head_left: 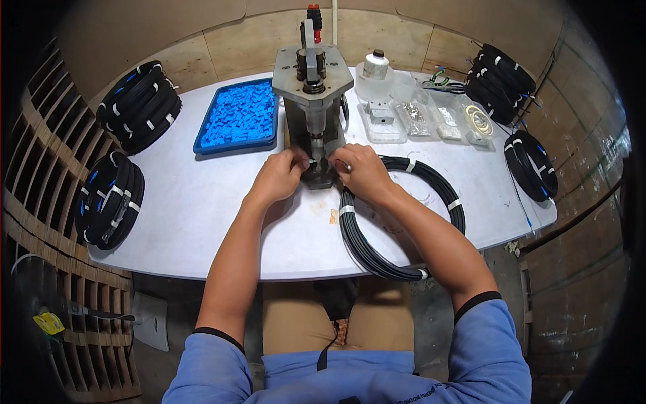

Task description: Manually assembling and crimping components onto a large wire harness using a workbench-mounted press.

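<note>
A grey metal bench press [313,101] stands upright at the far middle of the white table, its ram coming down between my hands. My left hand [279,176] is at the left of the press's lower jaw, fingertips pinched together beside the ram; what they pinch is too small to make out. Opposite it, my right hand [362,168] has its fingers curled close to the jaw, and their grip is partly hidden. A coil of black cable [454,209], bound with white tape, lies under and beside my right forearm.
A dark blue tray [235,146] of small blue pieces sits left of the press. Black cable coils [141,108] are stacked along both sides. Behind right are a white bottle [376,65] and clear boxes [383,135] of small parts. The table's front edge [296,275] is near my lap.
</note>
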Demonstrator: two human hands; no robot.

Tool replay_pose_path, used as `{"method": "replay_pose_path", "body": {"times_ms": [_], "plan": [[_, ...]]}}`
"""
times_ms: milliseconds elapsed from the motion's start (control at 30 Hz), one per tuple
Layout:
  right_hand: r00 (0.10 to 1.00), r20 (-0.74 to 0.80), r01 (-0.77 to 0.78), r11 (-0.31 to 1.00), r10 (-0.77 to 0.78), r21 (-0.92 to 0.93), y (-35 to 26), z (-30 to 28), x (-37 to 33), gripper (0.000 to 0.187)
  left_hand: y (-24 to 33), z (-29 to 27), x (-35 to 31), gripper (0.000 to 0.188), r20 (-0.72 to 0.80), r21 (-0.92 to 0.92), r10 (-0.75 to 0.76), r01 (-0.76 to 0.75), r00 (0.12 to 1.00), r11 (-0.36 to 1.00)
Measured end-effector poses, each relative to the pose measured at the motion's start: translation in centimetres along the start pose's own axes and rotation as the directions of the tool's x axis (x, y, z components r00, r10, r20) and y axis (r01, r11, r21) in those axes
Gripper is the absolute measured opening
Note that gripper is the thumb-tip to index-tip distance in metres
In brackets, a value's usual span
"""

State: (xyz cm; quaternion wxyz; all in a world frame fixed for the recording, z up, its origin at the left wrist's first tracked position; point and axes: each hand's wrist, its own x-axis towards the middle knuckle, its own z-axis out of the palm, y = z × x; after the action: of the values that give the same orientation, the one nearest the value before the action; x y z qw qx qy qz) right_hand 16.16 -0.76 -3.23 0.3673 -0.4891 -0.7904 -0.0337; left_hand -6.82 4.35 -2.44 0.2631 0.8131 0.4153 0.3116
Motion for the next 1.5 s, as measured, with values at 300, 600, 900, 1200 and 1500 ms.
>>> {"method": "replay_pose_path", "body": {"times_ms": [300, 600, 900, 1200, 1500], "plan": [[0.998, -0.034, 0.06, 0.998, -0.06, -0.01, 0.5, 0.3, -0.4, 0.012, 0.1, 0.3, -0.1, 0.019, 0.037, -0.01, -0.035, 0.036, 0.999, 0.999], [1.0, -0.018, 0.019, 0.999, -0.019, -0.032, 0.0, 0.2, -0.3, 0.013, 0.2, 0.0, -0.3, 0.019, -0.004, 0.022, 0.007, -0.007, 1.0, 1.0], [0.999, -0.004, 0.037, 0.997, -0.038, -0.07, 0.2, 0.3, -0.5, 0.014, -0.1, 0.2, -0.3, 0.018, 0.016, 0.017, 0.005, -0.005, 1.0, 1.0], [0.998, -0.027, 0.059, 0.996, -0.061, -0.072, 0.3, 0.2, -0.2, 0.013, -0.5, 0.5, -0.2, 0.019, 0.002, 0.004, 0.033, -0.033, 0.999, 0.999], [0.999, 0.018, 0.029, 0.998, -0.028, -0.061, 0.0, 0.0, -0.5, 0.016, -0.2, 0.3, -0.2, 0.02, 0.007, 0.009, -0.004, 0.004, 1.0, 1.0]]}}
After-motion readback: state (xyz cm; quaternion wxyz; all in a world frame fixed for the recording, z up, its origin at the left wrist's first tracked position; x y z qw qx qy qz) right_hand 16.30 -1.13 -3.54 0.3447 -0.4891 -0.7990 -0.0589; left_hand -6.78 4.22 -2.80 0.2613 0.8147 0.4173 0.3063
